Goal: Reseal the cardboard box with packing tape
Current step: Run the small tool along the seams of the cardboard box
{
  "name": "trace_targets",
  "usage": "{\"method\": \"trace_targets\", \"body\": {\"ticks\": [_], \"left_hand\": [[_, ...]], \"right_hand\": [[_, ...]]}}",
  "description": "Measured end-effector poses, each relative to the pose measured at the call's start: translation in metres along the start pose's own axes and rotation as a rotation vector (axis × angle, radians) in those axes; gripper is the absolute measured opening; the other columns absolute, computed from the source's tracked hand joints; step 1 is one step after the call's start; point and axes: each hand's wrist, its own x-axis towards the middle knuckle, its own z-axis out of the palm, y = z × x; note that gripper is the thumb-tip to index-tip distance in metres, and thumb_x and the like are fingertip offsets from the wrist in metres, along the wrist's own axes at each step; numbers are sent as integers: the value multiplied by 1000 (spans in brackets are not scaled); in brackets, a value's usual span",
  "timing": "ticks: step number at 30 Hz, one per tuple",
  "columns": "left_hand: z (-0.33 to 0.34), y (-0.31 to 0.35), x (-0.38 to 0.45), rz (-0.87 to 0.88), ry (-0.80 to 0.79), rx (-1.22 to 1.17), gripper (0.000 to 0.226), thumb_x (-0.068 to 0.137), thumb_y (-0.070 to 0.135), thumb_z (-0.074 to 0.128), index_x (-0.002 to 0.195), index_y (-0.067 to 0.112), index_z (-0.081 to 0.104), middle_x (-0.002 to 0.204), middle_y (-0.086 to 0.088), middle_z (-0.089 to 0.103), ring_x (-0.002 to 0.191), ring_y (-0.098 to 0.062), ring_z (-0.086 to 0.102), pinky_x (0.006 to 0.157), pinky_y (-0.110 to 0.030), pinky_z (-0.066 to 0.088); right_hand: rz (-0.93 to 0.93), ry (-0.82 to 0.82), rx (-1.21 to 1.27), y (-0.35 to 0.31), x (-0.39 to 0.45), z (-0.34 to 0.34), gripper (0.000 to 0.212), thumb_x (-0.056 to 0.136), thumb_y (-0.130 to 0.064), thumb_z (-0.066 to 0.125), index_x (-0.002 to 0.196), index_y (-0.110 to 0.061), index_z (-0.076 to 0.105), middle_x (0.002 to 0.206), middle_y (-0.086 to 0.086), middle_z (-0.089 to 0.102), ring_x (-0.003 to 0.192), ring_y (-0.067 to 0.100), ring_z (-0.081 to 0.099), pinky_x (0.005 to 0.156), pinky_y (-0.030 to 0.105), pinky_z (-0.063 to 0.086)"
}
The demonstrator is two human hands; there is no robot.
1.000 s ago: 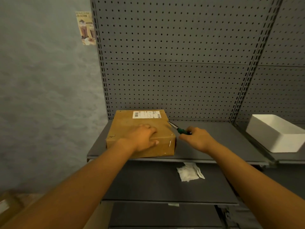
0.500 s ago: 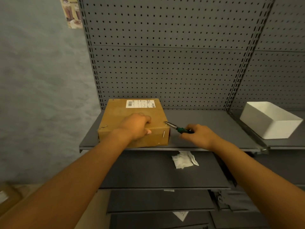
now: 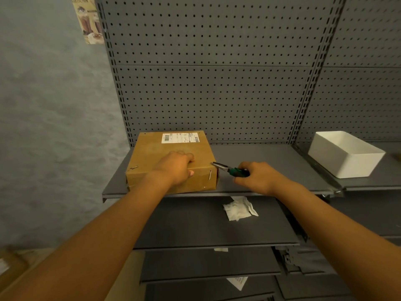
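Box (image 3: 173, 157) looks stiff, light; left hand (image 3: 175, 168) presses flat atop its near edge, right hand (image 3: 256, 175) beside it grips pliers (image 3: 230, 169).

A grey shelf (image 3: 271, 164) carries the cardboard box (image 3: 165, 153) and a white bin (image 3: 347, 157).

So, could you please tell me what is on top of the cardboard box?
A white shipping label at the far edge and the left hand resting near the front; whatever lies under that hand is covered.
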Motion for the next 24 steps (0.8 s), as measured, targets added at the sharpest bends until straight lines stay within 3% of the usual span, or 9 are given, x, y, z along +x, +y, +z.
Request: {"method": "trace_targets", "body": {"ticks": [9, 24], "left_hand": [[-1, 0, 0, 2, -5, -4, 48, 91, 36, 59, 136, 24, 46, 133, -5, 52, 120, -24, 46, 102, -37, 41], [-1, 0, 0, 13, 10, 9, 48, 91, 36, 59, 135, 23, 46, 131, -4, 52, 120, -23, 46, 102, -37, 40]], "right_hand": [[-27, 16, -10, 3, 1, 1, 38, 86, -35, 61, 121, -19, 59, 111, 7, 62, 94, 22, 59, 84, 37, 53], [7, 35, 22, 3, 5, 5, 35, 89, -33, 59, 120, -18, 59, 108, 9, 62, 92, 23, 59, 83, 36, 53]]}}
